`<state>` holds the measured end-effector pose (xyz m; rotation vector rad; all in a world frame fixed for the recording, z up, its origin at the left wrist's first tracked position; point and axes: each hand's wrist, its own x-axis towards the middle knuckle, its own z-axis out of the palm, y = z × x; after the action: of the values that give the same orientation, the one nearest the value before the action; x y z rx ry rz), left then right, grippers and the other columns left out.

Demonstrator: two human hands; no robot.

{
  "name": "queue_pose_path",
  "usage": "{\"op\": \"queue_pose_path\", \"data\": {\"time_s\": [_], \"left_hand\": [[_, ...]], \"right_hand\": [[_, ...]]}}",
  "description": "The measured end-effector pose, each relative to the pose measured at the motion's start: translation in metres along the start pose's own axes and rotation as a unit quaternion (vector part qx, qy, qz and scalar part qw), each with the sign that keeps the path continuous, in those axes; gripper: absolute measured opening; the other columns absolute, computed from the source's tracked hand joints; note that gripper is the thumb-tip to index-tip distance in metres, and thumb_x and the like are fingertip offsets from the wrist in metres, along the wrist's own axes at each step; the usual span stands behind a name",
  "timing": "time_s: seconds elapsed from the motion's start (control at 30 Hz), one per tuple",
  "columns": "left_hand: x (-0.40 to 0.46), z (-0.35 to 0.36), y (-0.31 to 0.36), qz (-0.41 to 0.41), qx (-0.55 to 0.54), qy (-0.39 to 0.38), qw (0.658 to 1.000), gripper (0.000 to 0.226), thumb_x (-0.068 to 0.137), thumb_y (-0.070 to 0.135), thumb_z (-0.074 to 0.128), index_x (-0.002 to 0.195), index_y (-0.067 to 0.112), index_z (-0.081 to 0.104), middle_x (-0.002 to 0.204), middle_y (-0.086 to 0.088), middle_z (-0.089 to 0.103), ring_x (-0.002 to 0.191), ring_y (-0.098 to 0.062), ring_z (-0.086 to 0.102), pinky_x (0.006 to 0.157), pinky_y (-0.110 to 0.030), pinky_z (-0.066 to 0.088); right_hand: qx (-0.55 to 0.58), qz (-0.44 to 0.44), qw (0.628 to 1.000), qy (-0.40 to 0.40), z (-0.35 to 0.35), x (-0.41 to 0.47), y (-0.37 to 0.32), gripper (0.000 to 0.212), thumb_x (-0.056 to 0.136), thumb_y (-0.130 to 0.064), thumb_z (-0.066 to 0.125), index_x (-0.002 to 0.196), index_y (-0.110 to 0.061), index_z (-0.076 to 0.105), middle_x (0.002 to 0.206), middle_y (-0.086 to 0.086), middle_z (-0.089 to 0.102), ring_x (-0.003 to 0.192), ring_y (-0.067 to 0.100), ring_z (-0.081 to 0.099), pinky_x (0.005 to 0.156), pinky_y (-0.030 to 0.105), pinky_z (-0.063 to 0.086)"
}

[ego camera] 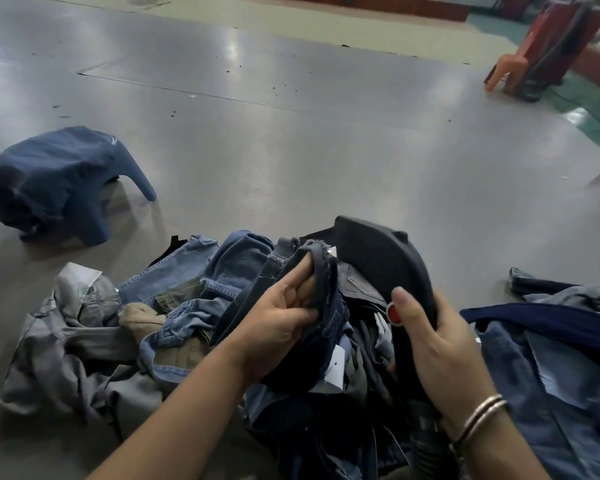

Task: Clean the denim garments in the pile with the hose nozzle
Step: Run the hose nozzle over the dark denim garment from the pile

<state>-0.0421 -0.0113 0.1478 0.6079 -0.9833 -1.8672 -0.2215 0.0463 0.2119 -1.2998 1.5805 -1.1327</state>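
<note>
A pile of denim garments (187,306) in light blue, grey and dark blue lies on the floor in front of me. My left hand (284,317) grips a fold of a dark blue denim garment (321,271) lifted from the top of the pile. My right hand (433,344) holds the black hose nozzle (385,254) by its handle, thumb beside a red button (393,313). The nozzle's broad head points up and left, just right of the held fold. A ribbed hose (426,441) runs down below my right wrist.
A blue plastic stool (59,174) draped with dark denim stands at the left. More denim (551,358) lies at the right. Red and orange stacked chairs (548,50) stand far right. The grey floor (291,150) stretches ahead.
</note>
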Motion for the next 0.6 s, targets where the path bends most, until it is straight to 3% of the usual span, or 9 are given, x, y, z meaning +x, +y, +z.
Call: {"op": "queue_pose_path", "data": {"time_s": [0.1, 0.2, 0.27, 0.47, 0.6], "left_hand": [[0.002, -0.004, 0.001, 0.010, -0.020, 0.046, 0.999, 0.075, 0.085, -0.026, 0.026, 0.134, 0.028, 0.042, 0.133, 0.005, 0.059, 0.122, -0.010, 0.055, 0.088, -0.022, 0.051], [0.003, -0.004, 0.003, 0.024, -0.023, 0.056, 0.998, 0.075, 0.084, -0.027, 0.024, 0.129, 0.029, 0.045, 0.129, 0.006, 0.062, 0.120, -0.009, 0.057, 0.086, -0.020, 0.051], [0.004, 0.001, 0.002, 0.023, -0.015, 0.049, 0.998, 0.075, 0.084, -0.027, 0.024, 0.128, 0.030, 0.045, 0.126, 0.006, 0.064, 0.118, -0.008, 0.058, 0.086, -0.018, 0.051], [0.004, 0.007, -0.004, -0.005, -0.012, 0.031, 0.999, 0.083, 0.082, -0.031, 0.022, 0.141, 0.027, 0.036, 0.136, 0.005, 0.056, 0.127, -0.008, 0.051, 0.100, -0.024, 0.046], [-0.001, 0.011, -0.003, -0.025, -0.048, 0.008, 0.999, 0.078, 0.081, -0.027, 0.028, 0.137, 0.025, 0.041, 0.136, 0.004, 0.056, 0.125, -0.010, 0.052, 0.091, -0.022, 0.051]], "right_hand": [[0.004, 0.016, 1.000, -0.009, -0.012, -0.003, -0.003, 0.037, 0.066, -0.064, 0.056, 0.075, -0.028, 0.062, 0.047, 0.000, 0.057, 0.036, 0.019, 0.054, 0.035, 0.026, 0.044], [-0.006, 0.033, 0.997, -0.068, -0.014, -0.016, -0.002, 0.021, 0.065, -0.062, 0.056, 0.075, -0.045, 0.062, 0.050, -0.002, 0.060, 0.036, 0.022, 0.057, 0.036, 0.026, 0.045], [-0.021, 0.035, 0.995, -0.092, -0.010, -0.021, 0.001, 0.025, 0.064, -0.065, 0.054, 0.081, -0.048, 0.061, 0.054, -0.003, 0.062, 0.039, 0.024, 0.059, 0.037, 0.026, 0.045], [-0.019, 0.027, 0.999, -0.042, -0.004, -0.006, 0.001, 0.048, 0.065, -0.067, 0.053, 0.081, -0.022, 0.060, 0.055, -0.004, 0.062, 0.041, 0.017, 0.058, 0.040, 0.025, 0.045], [-0.007, 0.033, 0.999, -0.004, 0.001, 0.012, -0.002, 0.044, 0.068, -0.065, 0.053, 0.081, -0.023, 0.059, 0.052, -0.003, 0.061, 0.043, 0.015, 0.058, 0.041, 0.025, 0.045]]}}
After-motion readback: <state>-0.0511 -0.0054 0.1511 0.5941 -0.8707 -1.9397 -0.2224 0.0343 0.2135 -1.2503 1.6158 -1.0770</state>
